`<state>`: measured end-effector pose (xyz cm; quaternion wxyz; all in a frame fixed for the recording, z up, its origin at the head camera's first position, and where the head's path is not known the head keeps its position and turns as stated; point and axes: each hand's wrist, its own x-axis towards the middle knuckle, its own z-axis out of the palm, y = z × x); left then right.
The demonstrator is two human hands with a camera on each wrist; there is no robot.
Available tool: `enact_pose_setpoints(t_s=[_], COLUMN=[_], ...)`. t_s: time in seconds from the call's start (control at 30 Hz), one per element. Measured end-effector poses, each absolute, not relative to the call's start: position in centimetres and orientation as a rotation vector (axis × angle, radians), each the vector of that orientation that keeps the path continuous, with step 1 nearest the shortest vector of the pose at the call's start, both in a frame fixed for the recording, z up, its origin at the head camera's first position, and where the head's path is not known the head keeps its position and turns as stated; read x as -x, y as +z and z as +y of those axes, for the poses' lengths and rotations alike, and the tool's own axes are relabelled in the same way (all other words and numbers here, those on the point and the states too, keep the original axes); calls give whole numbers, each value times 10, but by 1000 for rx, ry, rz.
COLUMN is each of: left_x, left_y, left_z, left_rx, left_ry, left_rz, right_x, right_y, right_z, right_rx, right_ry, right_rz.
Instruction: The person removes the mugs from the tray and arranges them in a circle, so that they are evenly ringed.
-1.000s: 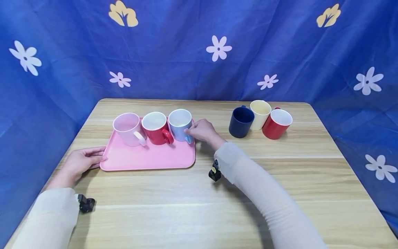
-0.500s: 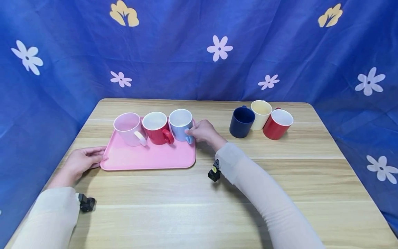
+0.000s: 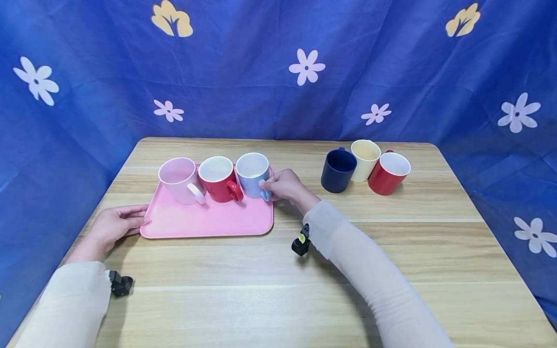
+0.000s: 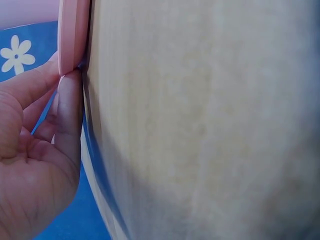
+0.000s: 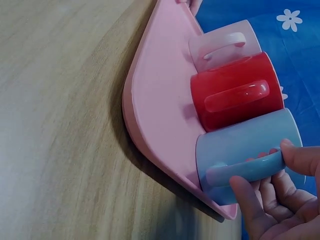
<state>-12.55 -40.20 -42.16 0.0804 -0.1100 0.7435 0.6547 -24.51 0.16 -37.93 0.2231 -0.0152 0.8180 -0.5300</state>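
A pink tray [image 3: 209,223] lies on the wooden table with three mugs along its back edge: a pink mug [image 3: 179,180], a red mug [image 3: 219,178] and a light blue mug [image 3: 253,174]. My right hand [image 3: 284,184] pinches the light blue mug's handle [image 5: 247,168] between thumb and fingers at the tray's right end. My left hand [image 3: 114,224] rests on the table with straight fingertips [image 4: 67,95] touching the tray's left rim [image 4: 73,35]. Both sleeves are cream.
A dark blue mug [image 3: 337,170], a cream mug [image 3: 364,159] and another red mug [image 3: 388,173] stand grouped at the table's back right. Blue flowered cloth [image 3: 278,72] hangs behind and around the table. Bare wood [image 3: 278,290] fills the front half.
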Motion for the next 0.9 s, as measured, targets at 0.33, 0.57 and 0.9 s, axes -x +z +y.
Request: enact_pose_setpoints(t_s=[0.33, 0.57, 0.9], left_x=[126, 126, 126], left_y=[-422, -422, -422], left_z=[-402, -402, -403], left_rx=[332, 328, 305], left_ry=[1938, 1919, 1945], left_rz=[2241, 2264, 2247], right_x=[242, 238, 232], right_y=[-382, -380, -375], right_z=[12, 24, 52], right_rx=[128, 223, 456], right_ry=[-1449, -1483, -1537], right_rz=[2262, 2224, 2139])
